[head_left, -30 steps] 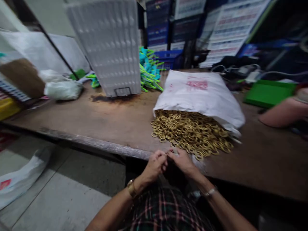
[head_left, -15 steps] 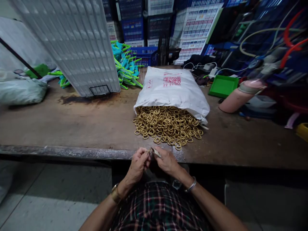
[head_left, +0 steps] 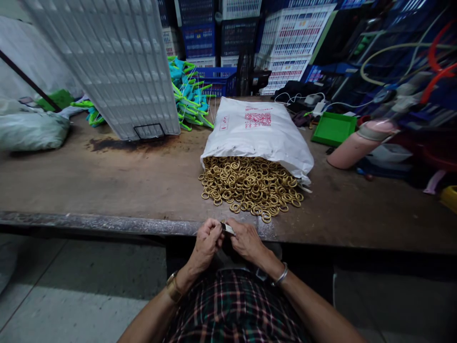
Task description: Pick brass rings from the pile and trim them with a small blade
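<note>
My left hand (head_left: 207,242) is closed in a pinch just off the table's front edge, on a small gold-coloured ring (head_left: 223,222) that its fingertips mostly hide. Facing it, my right hand (head_left: 246,241) is closed around a small pale tool with a dark tip (head_left: 227,229); its exact kind is not clear. That tip meets the left fingertips at the ring. Just beyond both hands, a heap of gold-coloured rings (head_left: 250,183) spills from the mouth of a white sack (head_left: 257,136) with red print, which lies on its side.
On the wooden table (head_left: 107,186), a ribbed white plastic panel (head_left: 117,71) leans at left, beside green and blue plastic hangers (head_left: 193,102). A green tray (head_left: 333,128) and a pink bottle (head_left: 352,145) stand at right. Stacked crates (head_left: 285,35) line the back.
The pale tool has turned and moved slightly left, its dark tip now against the left fingertips. Both hands stay in nearly the same place; the view has shifted slightly.
</note>
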`<state>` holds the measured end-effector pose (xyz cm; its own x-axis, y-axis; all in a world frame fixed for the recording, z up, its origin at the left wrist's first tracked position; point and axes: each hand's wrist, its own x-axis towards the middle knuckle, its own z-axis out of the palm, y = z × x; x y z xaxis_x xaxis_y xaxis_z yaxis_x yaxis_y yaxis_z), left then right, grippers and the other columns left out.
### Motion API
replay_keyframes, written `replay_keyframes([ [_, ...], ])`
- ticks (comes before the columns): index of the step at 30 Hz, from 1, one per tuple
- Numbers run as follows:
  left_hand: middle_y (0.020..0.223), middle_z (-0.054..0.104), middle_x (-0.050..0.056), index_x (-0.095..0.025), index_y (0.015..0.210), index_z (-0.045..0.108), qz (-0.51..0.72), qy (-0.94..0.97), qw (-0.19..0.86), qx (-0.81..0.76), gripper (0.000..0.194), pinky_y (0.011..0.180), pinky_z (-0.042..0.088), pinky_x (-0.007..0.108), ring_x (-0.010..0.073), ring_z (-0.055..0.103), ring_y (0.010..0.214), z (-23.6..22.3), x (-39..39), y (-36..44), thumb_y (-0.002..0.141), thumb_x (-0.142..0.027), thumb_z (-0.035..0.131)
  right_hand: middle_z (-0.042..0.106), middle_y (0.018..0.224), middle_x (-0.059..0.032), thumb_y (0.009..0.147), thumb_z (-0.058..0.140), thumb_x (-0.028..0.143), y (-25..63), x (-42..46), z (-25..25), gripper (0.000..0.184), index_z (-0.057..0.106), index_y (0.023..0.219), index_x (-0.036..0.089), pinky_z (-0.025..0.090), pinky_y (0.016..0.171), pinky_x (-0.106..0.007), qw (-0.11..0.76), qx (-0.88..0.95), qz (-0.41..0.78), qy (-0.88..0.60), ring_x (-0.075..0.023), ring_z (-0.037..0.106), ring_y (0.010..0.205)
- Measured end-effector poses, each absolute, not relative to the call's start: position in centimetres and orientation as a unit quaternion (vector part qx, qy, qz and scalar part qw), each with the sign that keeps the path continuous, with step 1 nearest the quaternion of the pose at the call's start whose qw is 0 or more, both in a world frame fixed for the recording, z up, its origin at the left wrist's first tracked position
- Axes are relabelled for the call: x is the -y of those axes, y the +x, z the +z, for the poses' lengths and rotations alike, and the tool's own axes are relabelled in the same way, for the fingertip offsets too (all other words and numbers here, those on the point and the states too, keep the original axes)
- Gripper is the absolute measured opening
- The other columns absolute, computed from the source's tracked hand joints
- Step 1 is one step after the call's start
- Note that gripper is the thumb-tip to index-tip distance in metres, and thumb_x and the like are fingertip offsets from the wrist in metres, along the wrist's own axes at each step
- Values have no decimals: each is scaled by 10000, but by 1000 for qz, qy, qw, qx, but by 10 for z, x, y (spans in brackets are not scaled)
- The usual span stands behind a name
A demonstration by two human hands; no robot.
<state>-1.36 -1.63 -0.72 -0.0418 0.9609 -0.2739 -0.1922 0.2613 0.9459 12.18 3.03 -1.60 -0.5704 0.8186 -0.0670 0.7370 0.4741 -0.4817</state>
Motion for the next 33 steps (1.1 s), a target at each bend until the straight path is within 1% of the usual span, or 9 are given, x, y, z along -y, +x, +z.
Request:
replay_keyframes([
  [4,567,450,-48,-173,708,446,481,399,561,-543,301,432,288,159,50,378,455,-5,18,-16,790,-458,493,626,750,-48,715,376,115,120,-30,-10,258,521,919,174,248,562,-255,39,862,231,-449,-152,530,645],
  [10,545,447,-52,-173,692,435,477,383,574,-544,326,405,260,163,45,358,417,-5,30,-20,800,-479,468,640,808,-76,746,391,126,113,-26,-2,261,502,979,165,270,576,-260,-5,861,194,-470,-174,568,703],
  [14,546,468,-47,-173,697,441,484,362,632,-485,302,382,241,162,42,367,403,6,40,-18,782,-451,523,645,793,-83,777,379,124,117,-38,-7,272,470,1033,143,265,560,-262,11,848,163,-505,-177,581,692],
  [18,625,508,-22,-164,696,458,523,263,700,-409,293,358,243,166,36,364,400,15,35,-16,772,-434,542,641,760,-57,791,390,127,120,-54,-14,219,477,988,168,252,551,-257,61,816,121,-562,-171,589,681],
  [20,683,529,-1,-146,706,486,533,221,710,-404,290,362,250,165,32,368,421,14,29,-17,764,-421,555,642,785,-50,812,400,158,120,-58,-15,201,466,1000,182,260,564,-253,80,800,111,-584,-171,593,701],
  [23,687,535,8,-129,717,513,540,198,713,-401,263,369,258,164,32,374,430,8,26,-21,767,-384,558,645,853,-56,834,409,209,117,-60,-16,182,460,1008,193,270,575,-251,80,800,109,-585,-174,596,738],
  [27,715,561,4,-157,769,509,549,133,739,-368,179,381,282,163,47,429,447,2,26,-24,725,-305,600,645,914,-54,810,404,147,115,-61,-18,202,476,991,202,268,573,-255,69,799,95,-589,-174,597,755],
  [30,679,556,-3,-157,821,537,537,58,763,-355,201,390,309,153,64,476,484,1,23,-25,675,-249,639,646,893,-40,790,404,118,116,-62,-21,219,489,972,207,264,570,-256,85,799,94,-587,-169,592,748],
  [33,671,562,13,-128,718,551,537,19,769,-346,160,390,325,146,78,512,534,-2,16,-26,664,-239,653,643,834,-31,795,408,138,119,-63,-23,206,499,965,212,260,563,-252,109,800,105,-581,-159,581,712],
])
